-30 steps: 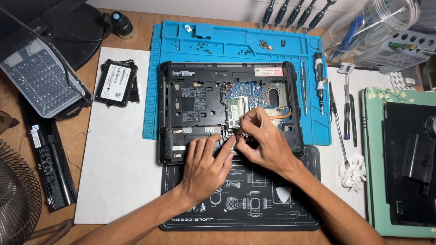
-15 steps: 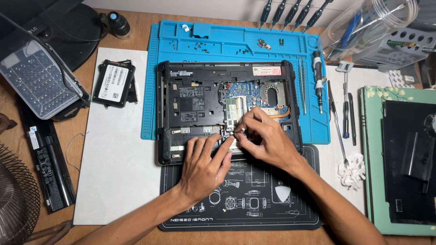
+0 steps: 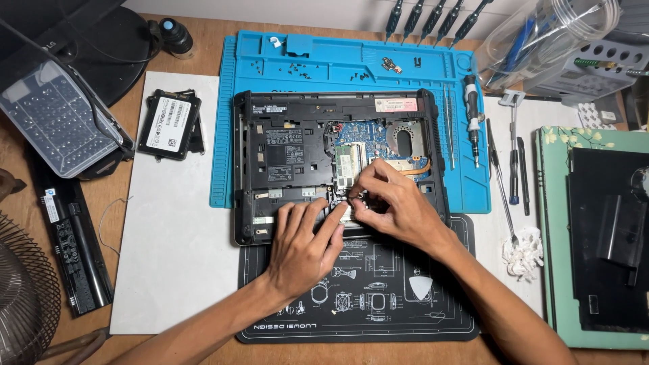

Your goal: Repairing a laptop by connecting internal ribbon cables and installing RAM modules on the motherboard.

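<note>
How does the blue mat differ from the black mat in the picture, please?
The blue mat is plain blue with raised trays along its far edge that hold small screws; the black mat is flat, with white drawings printed on it. The blue mat lies farther from the person, the black mat nearer, under the forearms. The laptop lies mostly on the blue mat; only its near edge reaches the black mat. Both lie flat on the wooden desk.

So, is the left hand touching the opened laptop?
Touching. The head view shows the left hand lying flat on the front edge of the laptop, its fingers resting on the case beside the right hand.
</note>
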